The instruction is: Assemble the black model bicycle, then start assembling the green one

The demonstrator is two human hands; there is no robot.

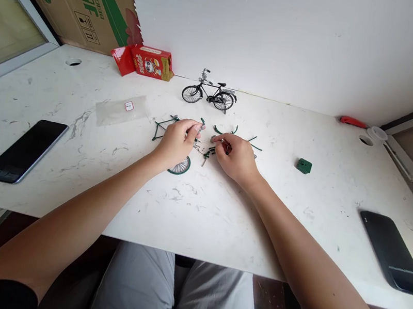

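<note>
My left hand (177, 142) is closed in a pinch on a small silvery part with a green end (203, 121), which looks like a model bicycle's handlebar. Beside it lies a green bicycle frame (158, 130), partly covered by the hand. Under the left wrist, a green-rimmed wheel (181, 166) shows in part. My right hand (238, 157) has its fingers curled low over small dark and metal parts (208, 154); what they grip is hidden. Curved green mudguard-like pieces (226, 130) and thin green strips (255, 144) lie behind the right hand.
An assembled black model bicycle (210, 92) stands near the wall. Behind and left are a red box (154, 63) and a clear plastic bag (123, 110). Phones (24, 151) (394, 253) lie at both sides. A green block (304, 166) and a red cutter (353, 122) are rightward.
</note>
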